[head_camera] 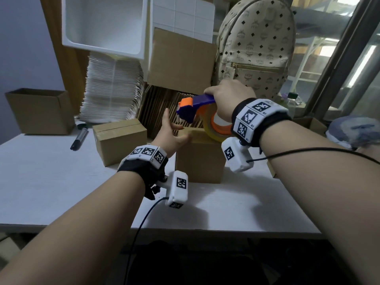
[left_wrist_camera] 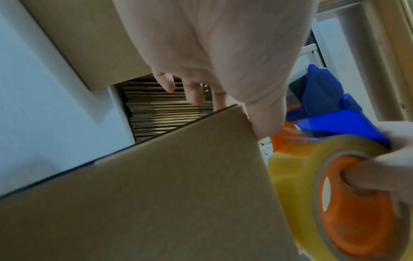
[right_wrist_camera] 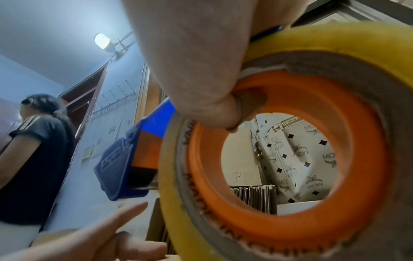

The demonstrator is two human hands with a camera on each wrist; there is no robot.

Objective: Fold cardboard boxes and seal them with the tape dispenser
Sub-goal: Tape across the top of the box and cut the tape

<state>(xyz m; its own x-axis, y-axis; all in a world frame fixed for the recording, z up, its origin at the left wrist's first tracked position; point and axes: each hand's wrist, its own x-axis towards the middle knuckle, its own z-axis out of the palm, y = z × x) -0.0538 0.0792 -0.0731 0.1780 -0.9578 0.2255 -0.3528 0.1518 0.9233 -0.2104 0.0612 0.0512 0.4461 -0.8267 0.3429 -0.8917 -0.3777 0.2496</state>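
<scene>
1. White tabletop (head_camera: 51,182) fills the foreground, with a purple-grey wall far left and stacked goods behind.
2. Far left on the table: open brown cardboard box (head_camera: 41,111); beside it a black marker pen (head_camera: 79,137) lies flat.
3. Behind the pen, a stack of white bubble mailers (head_camera: 113,89), with a white plastic tub (head_camera: 102,23) above it.
4. Left of centre: closed small brown cardboard box (head_camera: 120,139), its top seam visible.
5. Left hand (head_camera: 171,134): fingers spread and relaxed, gripping nothing, thumb side resting on the top left edge of the upright brown cardboard box at centre (head_camera: 200,159).
6. Row of flat folded cardboard sheets (head_camera: 158,105) stands behind, with a larger brown carton (head_camera: 181,60) on top.
7. Right hand (head_camera: 228,95): fingers wrapped round the blue and orange tape dispenser with yellowish tape roll (head_camera: 205,112), thumb inside the orange core; the roll sits over the centre box's top.
8. Beige patterned backpack (head_camera: 259,44) at the right rear.
</scene>
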